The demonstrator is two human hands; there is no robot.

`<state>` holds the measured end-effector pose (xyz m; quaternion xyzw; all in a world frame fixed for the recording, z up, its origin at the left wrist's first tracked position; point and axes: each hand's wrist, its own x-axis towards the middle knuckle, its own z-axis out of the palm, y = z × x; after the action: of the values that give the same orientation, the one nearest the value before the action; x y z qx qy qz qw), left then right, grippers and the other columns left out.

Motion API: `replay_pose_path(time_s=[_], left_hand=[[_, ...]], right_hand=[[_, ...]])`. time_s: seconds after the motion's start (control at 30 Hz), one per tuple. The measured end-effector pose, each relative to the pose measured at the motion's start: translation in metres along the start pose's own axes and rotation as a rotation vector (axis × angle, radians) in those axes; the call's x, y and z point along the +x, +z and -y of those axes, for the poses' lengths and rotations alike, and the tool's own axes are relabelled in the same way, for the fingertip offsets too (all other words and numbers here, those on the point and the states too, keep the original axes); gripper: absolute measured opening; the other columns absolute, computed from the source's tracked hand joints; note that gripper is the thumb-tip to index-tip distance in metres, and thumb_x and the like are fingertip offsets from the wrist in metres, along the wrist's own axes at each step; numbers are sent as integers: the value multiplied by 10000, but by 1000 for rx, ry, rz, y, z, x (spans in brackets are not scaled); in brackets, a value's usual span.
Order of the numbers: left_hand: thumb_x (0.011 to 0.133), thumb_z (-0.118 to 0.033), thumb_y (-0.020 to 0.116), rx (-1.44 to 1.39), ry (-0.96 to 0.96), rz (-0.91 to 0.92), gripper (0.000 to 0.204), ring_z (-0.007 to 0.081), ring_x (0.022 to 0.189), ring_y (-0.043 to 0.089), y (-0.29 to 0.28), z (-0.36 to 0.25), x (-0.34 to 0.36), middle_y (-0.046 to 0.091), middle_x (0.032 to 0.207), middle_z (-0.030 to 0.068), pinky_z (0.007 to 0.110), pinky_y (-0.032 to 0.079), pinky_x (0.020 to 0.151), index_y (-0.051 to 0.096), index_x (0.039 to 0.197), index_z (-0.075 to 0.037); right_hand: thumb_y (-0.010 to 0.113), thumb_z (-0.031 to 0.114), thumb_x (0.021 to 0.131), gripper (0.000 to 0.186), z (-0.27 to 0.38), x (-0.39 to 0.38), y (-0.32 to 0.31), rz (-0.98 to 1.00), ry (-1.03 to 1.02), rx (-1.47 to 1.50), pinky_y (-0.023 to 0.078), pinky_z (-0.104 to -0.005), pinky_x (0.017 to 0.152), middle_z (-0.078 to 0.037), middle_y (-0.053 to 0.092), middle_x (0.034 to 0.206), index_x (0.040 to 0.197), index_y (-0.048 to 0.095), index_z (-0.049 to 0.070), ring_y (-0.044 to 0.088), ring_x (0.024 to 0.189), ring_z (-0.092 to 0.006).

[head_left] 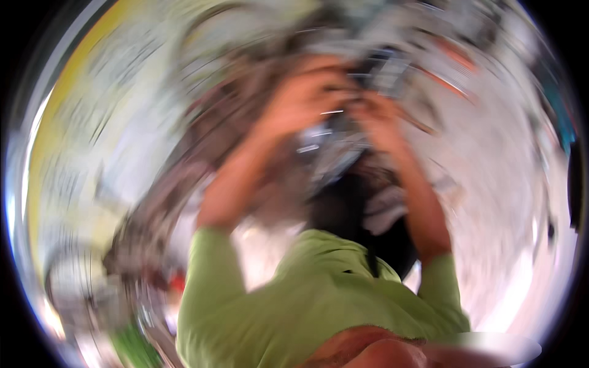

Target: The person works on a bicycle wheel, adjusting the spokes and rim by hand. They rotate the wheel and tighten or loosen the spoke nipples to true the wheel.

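Note:
Strong motion blur smears the whole head view. My left hand (307, 92) and my right hand (375, 113) are close together at the upper middle, with both forearms stretched forward. Their fingers look bent, but the smear hides whether they grip anything. Just below the hands is a dark, shiny object (325, 142) with bright glints, its kind too blurred to name. Beyond my right hand sits a black and grey object (383, 69), also unclear. A brownish, cloth-like bulk (211, 132) stretches beside my left forearm.
A pale panel with a yellow edge (52, 129) curves along the left. Lower left are a round, wheel-like shape (73, 276), a green thing (136, 345) and a small red one (177, 282). Long orange-red pieces (451, 80) lie at the upper right on pale ground (491, 184).

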<state>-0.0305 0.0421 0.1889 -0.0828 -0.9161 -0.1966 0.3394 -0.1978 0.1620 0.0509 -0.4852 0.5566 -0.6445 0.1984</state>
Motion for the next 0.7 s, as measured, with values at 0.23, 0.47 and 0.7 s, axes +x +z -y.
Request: replay_pose_path(time_s=[0.23, 0.47, 0.7], left_hand=[[948, -71, 609, -100, -8, 36, 183, 347, 1309, 530, 17, 28, -8, 559, 1429, 199, 452, 403, 1112, 684, 1099, -1], [1016, -143, 545, -82, 67, 113, 273, 382, 1314, 514, 24, 31, 11, 525, 1431, 255, 510, 361, 1128, 638, 1178, 57], [1052, -206, 553, 109, 32, 161, 315, 398, 1334, 509, 14, 17, 11, 537, 1424, 250, 522, 377, 1120, 648, 1198, 56]], right_hand=[[715, 221, 937, 225, 30, -4, -10, -10, -328, 82, 549, -392, 746, -151, 737, 895, 1035, 717, 19, 718, 835, -269], [730, 147, 873, 205, 23, 3, -17, -99, -370, -94, 531, -417, 770, -147, 710, 917, 1009, 710, -5, 701, 884, -297], [726, 166, 878, 223, 30, -1, -17, -87, -328, -82, 532, -415, 776, -151, 727, 948, 1035, 728, 7, 706, 902, -291]])
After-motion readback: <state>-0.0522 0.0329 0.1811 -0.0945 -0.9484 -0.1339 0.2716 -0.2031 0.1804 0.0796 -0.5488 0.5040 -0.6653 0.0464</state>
